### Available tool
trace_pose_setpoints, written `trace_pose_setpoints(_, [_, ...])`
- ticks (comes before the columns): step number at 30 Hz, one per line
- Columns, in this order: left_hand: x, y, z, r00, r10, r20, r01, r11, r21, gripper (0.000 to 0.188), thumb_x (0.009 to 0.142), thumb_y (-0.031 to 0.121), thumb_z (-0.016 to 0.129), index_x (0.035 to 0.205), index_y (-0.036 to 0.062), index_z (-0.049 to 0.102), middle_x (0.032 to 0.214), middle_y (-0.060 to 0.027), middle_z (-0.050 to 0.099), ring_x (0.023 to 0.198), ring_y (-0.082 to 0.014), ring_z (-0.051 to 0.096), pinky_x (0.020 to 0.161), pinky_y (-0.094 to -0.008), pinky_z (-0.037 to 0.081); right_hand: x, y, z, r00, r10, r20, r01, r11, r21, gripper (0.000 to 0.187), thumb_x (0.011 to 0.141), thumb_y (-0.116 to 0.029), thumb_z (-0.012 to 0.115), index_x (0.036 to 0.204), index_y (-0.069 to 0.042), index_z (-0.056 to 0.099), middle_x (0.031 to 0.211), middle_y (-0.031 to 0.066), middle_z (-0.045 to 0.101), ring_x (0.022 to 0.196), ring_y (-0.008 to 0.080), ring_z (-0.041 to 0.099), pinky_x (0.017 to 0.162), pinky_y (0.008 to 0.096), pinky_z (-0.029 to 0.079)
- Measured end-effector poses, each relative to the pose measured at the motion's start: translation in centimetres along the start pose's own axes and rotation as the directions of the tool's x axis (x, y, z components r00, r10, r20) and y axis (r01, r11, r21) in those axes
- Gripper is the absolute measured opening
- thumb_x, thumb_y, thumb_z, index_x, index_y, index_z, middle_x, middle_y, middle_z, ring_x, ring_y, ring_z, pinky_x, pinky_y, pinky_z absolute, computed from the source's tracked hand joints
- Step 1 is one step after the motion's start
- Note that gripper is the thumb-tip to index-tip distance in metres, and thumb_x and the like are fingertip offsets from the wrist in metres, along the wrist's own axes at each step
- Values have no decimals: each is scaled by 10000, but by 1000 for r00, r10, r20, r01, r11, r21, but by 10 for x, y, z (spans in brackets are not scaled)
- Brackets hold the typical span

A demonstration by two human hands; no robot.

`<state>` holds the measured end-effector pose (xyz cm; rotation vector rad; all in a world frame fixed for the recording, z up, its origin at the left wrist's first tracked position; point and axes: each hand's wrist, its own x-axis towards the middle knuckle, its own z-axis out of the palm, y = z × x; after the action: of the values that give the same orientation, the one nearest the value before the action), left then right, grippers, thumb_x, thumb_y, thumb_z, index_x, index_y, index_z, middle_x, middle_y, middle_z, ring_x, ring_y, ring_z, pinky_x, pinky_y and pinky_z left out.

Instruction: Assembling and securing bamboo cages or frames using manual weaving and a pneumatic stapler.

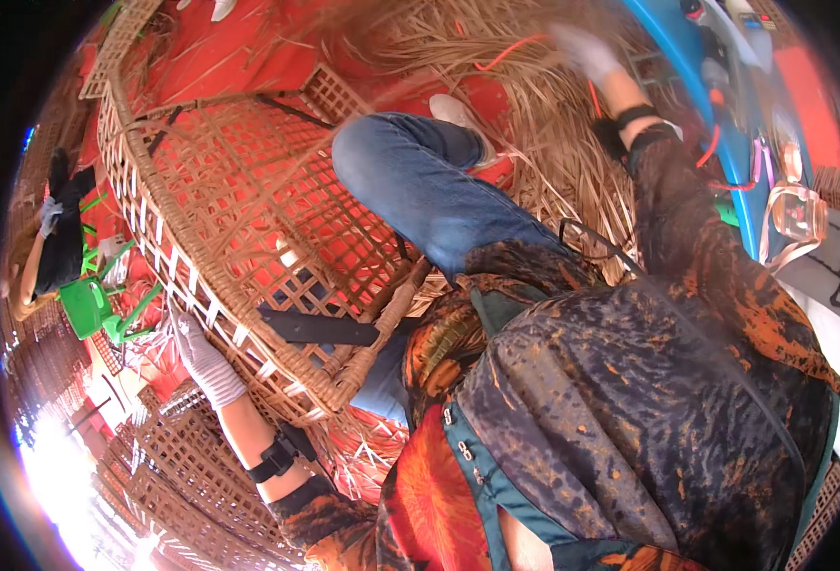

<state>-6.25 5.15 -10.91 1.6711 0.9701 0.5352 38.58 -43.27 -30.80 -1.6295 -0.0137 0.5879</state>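
A large wicker basket frame (215, 181) with an open lattice weave lies tilted against my legs, dark flat bars across it. My left hand (201, 357), in a pale striped glove, rests along its outer left side with the fingers stretched out against the weave. Far off to the right, my right hand (586, 55), in a light glove, is smeared by motion over a heap of long dry strips (553, 162). Whether its fingers hold any strip cannot be made out. A thin orange cord (510, 49) lies near that hand.
A green plastic chair (87, 306) stands at left, beside another person's gloved hand (50, 214). Brown woven pieces (187, 457) lie at lower left. A blue curved-edged surface (686, 76) at right has a clear jar (799, 217) near it. The floor (220, 57) is red.
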Motion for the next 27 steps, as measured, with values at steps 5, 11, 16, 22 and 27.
trace_pose_setpoints(5, [1,-1,-1,1000,-19,20,19,1000,-10,474,1012,267,420,1372,-41,416,1327,-113,515,1182,-183,490,1034,-322,357,-43,137,-29,874,395,-284,-474,821,-317,555,857,-513,591,1086,-13,656,779,95,636,693,212,585,631,372,449])
trace_pose_setpoints(11, [16,-28,-36,999,-43,-32,44,999,18,487,987,377,477,1309,12,502,1132,-68,619,939,-177,604,807,-324,517,-21,70,61,994,74,76,49,317,-947,463,863,-435,543,1069,-33,645,953,197,667,919,353,635,811,435,489])
trace_pose_setpoints(16, [22,-22,-26,997,-71,-32,74,991,108,478,986,338,483,1327,4,487,1217,-90,588,1030,-195,582,889,-319,488,-37,-66,187,831,-425,359,552,545,-631,353,888,-409,506,1052,-138,661,1012,129,672,953,331,631,842,410,494])
trace_pose_setpoints(22, [6,2,-18,1000,-1,-29,1,1000,-3,401,960,115,504,1316,-66,467,1231,-130,557,1111,-174,525,983,-296,401,-111,-125,355,372,-596,711,897,428,-110,373,909,-372,539,1154,-100,608,1111,128,640,1072,315,582,909,418,463])
trace_pose_setpoints(27, [4,4,-9,992,86,96,-86,996,-8,427,943,94,482,1335,-58,411,1318,-153,480,1211,-219,462,1064,-343,332,-147,-122,423,439,-421,794,771,631,-91,309,902,-300,552,1091,-60,598,997,187,655,964,345,631,846,406,497])
